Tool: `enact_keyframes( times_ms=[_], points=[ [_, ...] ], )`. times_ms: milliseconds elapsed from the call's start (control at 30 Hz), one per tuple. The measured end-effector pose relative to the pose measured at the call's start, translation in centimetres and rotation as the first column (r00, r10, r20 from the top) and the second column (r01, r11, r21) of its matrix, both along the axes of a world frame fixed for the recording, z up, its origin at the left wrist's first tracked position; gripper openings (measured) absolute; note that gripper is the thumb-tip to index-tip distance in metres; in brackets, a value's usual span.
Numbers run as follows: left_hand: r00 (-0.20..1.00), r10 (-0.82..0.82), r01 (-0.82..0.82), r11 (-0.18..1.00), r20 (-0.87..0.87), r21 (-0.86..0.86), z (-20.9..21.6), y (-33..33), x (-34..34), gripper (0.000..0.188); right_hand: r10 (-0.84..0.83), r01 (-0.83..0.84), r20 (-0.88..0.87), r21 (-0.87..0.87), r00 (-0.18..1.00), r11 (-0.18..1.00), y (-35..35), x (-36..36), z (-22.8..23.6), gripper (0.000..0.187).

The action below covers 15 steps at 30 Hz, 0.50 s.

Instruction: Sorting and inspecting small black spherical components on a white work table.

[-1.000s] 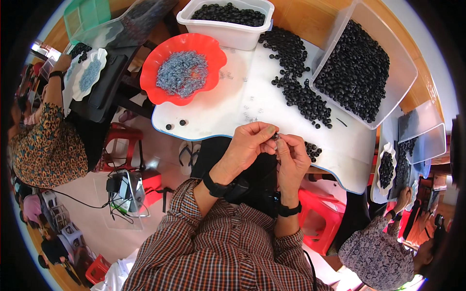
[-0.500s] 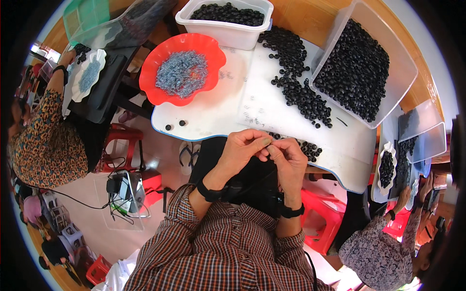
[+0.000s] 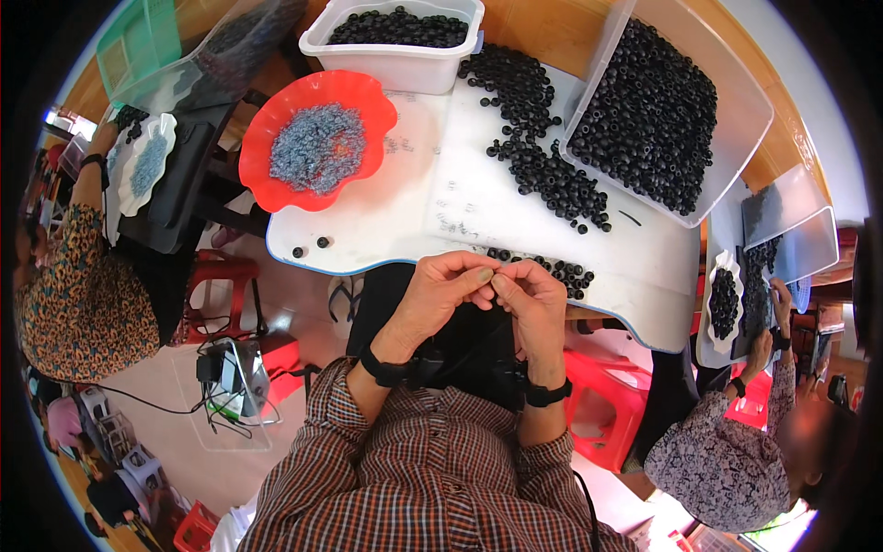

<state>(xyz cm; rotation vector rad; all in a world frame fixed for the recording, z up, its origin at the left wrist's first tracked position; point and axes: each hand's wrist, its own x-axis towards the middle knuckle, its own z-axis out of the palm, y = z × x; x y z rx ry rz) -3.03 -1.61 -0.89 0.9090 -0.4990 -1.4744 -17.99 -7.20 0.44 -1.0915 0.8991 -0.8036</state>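
Two hands [image 3: 429, 296] [image 3: 535, 304] lower than before — pinching grip, contents unclear — two stray beads [image 3: 298, 252] [image 3: 323, 243], one red bowl [image 3: 375, 129]

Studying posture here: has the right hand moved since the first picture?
Yes: against the table, the right hand has drawn slightly back toward the body, uncovering more of the near beads.

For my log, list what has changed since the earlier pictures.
The left hand and right hand drew back slightly toward the body, uncovering more front beads. At far right, a co-worker's hand moved up the picture. The view shifted slightly. Both hands still meet at the tips; what they pinch is unclear. Red bowl, white tub and two loose beads stayed put.
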Motion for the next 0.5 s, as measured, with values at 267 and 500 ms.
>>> enact_keyframes(
  times_ms=[267, 500],
  points=[
    [0.996, 0.011, -0.012, 1.000, -0.084, -0.013, -0.6, -0.1, -0.3, 0.019, 0.009, -0.007, -0.038, 0.043, 0.999, 0.999, -0.3, -0.2, 0.6, 0.006],
    [0.987, 0.009, -0.012, 1.000, -0.159, -0.019, -1.1, -0.2, -0.6, 0.021, -0.359, 0.212, -0.259, -0.461, 0.896, 0.862, -2.6, -1.0, -1.1, 0.006]
  ],
)
